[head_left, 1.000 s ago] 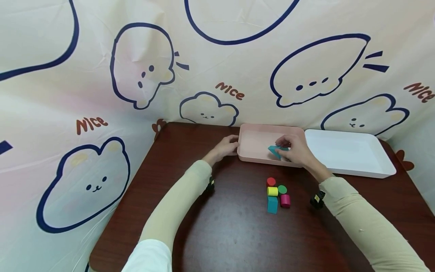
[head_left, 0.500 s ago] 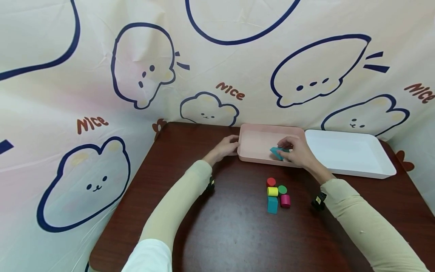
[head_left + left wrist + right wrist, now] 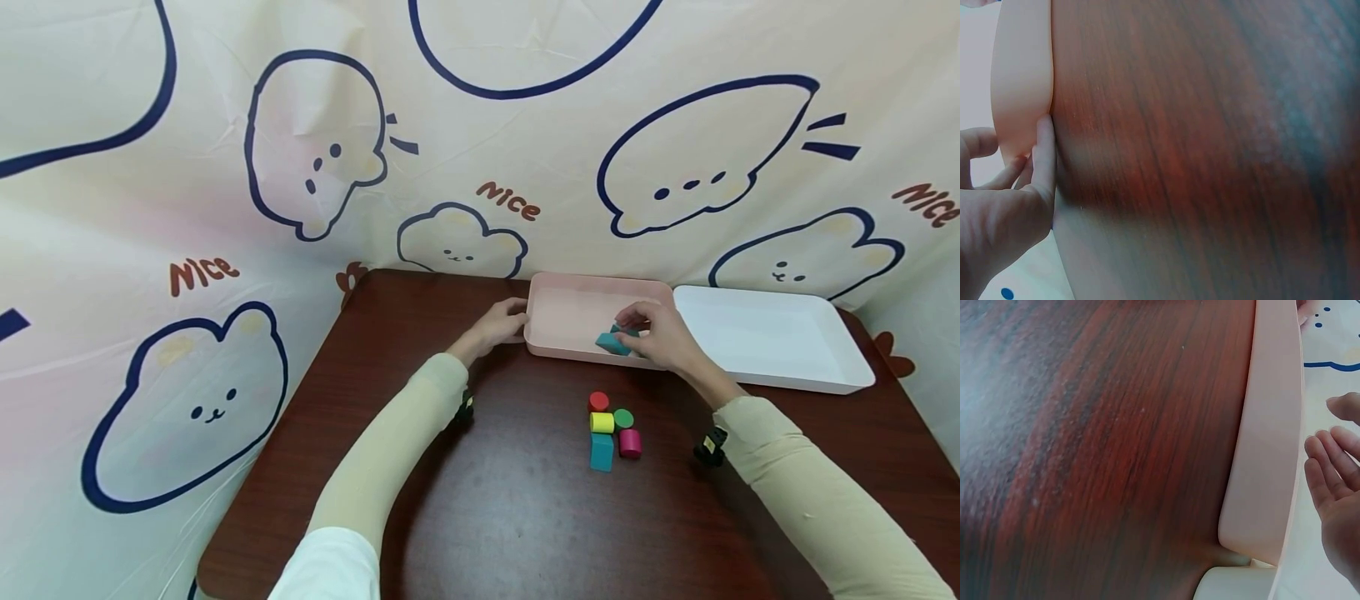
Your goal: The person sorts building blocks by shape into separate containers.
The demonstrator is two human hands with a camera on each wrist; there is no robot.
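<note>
In the head view my left hand (image 3: 497,325) rests its fingers against the left end of a pink tray (image 3: 566,304). The left wrist view has those fingers (image 3: 1046,147) at the tray's corner, fairly straight. Over the tray's right part is my right hand (image 3: 662,335). Blue blocks (image 3: 612,343) lie on the tray floor right under its fingertips, partly hidden by them. From the right wrist, this hand (image 3: 1341,481) shows above the tray wall (image 3: 1272,444), thumb apart from the fingers and nothing visible between them.
A white tray (image 3: 772,333) adjoins the pink one on the right. In front, on the dark wooden table (image 3: 517,508), stand a red cylinder (image 3: 597,402), a yellow cylinder (image 3: 602,423), a green cylinder (image 3: 623,419), a magenta cylinder (image 3: 630,444) and a blue block (image 3: 602,452). A printed curtain hangs behind.
The blue block pinched at a tilt by my right hand has come down flat in the pink tray, and the fingers have loosened. My left hand stays in place.
</note>
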